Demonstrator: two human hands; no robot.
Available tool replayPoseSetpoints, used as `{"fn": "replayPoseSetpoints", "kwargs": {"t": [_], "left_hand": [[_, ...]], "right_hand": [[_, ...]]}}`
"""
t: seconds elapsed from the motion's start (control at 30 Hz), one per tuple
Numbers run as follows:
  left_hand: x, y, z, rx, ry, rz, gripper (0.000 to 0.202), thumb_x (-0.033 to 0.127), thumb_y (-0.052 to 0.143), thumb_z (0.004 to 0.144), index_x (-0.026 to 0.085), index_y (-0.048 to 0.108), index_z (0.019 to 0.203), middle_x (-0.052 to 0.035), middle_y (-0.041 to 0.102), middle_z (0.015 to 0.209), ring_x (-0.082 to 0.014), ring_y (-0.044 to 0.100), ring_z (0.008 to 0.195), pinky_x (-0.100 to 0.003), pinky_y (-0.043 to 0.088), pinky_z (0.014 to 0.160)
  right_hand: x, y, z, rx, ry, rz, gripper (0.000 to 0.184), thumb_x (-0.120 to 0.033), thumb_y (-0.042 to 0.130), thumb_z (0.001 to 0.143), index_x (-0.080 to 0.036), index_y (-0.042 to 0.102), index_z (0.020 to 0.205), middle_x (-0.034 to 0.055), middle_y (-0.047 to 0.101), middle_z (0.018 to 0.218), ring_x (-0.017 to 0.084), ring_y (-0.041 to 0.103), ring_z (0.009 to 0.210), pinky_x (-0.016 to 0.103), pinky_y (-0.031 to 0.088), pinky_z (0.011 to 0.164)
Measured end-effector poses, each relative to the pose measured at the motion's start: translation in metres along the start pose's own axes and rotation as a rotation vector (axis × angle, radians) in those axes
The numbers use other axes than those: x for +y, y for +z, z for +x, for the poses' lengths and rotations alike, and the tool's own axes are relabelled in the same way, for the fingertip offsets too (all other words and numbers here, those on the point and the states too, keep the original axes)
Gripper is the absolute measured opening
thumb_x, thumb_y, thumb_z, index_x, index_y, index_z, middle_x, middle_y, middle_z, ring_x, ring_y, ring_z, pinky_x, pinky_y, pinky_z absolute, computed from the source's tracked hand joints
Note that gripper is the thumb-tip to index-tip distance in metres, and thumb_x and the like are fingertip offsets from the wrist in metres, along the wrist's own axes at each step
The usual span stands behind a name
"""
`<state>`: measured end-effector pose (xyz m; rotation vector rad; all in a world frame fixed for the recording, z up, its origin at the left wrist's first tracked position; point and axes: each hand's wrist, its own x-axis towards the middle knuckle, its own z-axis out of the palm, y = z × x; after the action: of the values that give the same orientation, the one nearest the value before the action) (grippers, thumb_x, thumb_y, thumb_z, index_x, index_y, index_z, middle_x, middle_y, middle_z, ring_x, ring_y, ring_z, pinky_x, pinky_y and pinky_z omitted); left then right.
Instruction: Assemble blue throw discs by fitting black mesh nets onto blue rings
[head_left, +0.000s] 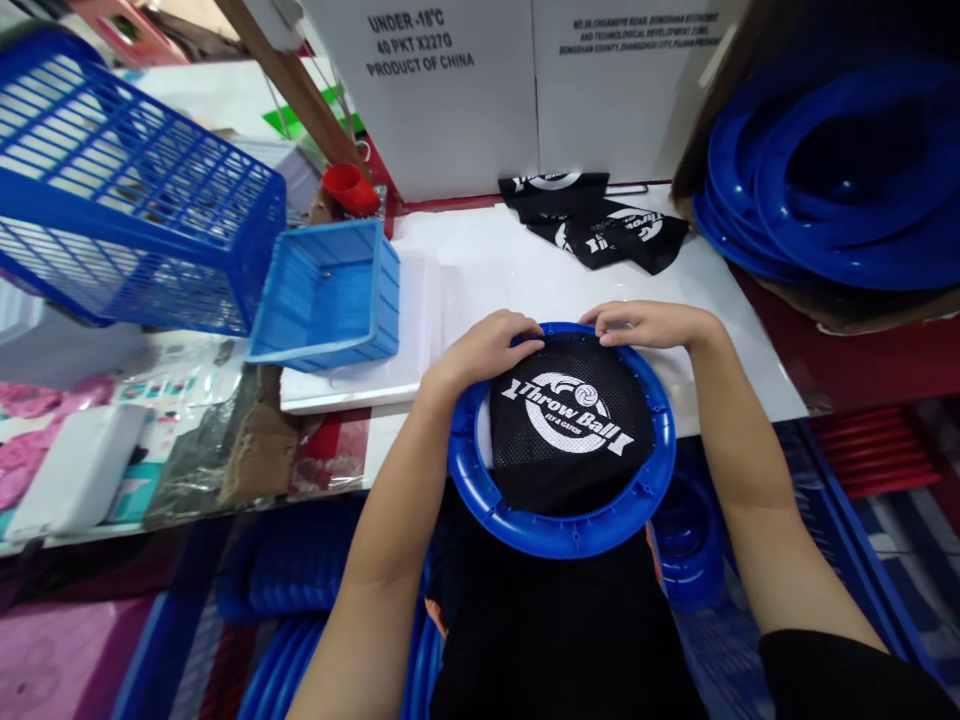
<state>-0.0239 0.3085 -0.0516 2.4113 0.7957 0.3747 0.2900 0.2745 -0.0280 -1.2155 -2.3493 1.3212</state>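
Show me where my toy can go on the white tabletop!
One bare patch lies between the light-blue bin and the black mesh pieces, beyond the Throw Ball ring. A smaller one lies between the right forearm and big blue rings. It's crowded around the blue basket and at those rings.

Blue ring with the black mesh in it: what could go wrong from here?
The black mesh leaves a gap inside the blue ring at the picture's left, so it might sit off-centre or loose there.

The ring's near side appears to jut past the front edge of the white work surface, while the left hand and right hand are both at the far rim; it could tip.
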Motion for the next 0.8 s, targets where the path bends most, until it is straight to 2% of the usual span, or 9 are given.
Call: {"fn": "replayPoseSetpoints", "kwargs": {"t": [0.23, 0.5, 0.8], "left_hand": [[-0.0023, 0.0012, 0.0011, 0.011, 0.011, -0.015, 0.021, 0.036, 0.061, 0.101, 0.024, 0.078, 0.105, -0.0065, 0.08, 0.105, -0.0237, 0.069, 0.1, -0.041, 0.051, 0.1], [-0.0001, 0.0004, 0.001, 0.0, -0.018, -0.022, 0.023, 0.036, 0.061, 0.101, 0.023, 0.078, 0.106, -0.0068, 0.079, 0.106, -0.0254, 0.069, 0.102, -0.043, 0.05, 0.103], [-0.0049, 0.0016, 0.002, -0.004, -0.007, -0.049, 0.02, 0.035, 0.062, 0.1, 0.025, 0.079, 0.105, -0.0068, 0.079, 0.105, -0.0243, 0.069, 0.101, -0.04, 0.051, 0.1]], "right_hand": [[0.0061, 0.0023, 0.0028, 0.055, -0.01, -0.017, 0.041, -0.063, 0.066, 0.093, -0.022, 0.068, 0.087, 0.0097, 0.07, 0.139, 0.029, 0.064, 0.121, 0.05, 0.046, 0.116], [0.001, 0.0055, 0.0025, 0.094, -0.02, -0.088, 0.033, -0.055, 0.064, 0.094, -0.023, 0.071, 0.087, 0.0096, 0.071, 0.135, 0.03, 0.065, 0.12, 0.05, 0.047, 0.113], [0.0031, 0.0036, 0.0017, 0.085, -0.015, -0.077, 0.037, -0.06, 0.064, 0.095, -0.024, 0.072, 0.089, 0.0089, 0.07, 0.132, 0.029, 0.064, 0.12, 0.049, 0.046, 0.115]]}}
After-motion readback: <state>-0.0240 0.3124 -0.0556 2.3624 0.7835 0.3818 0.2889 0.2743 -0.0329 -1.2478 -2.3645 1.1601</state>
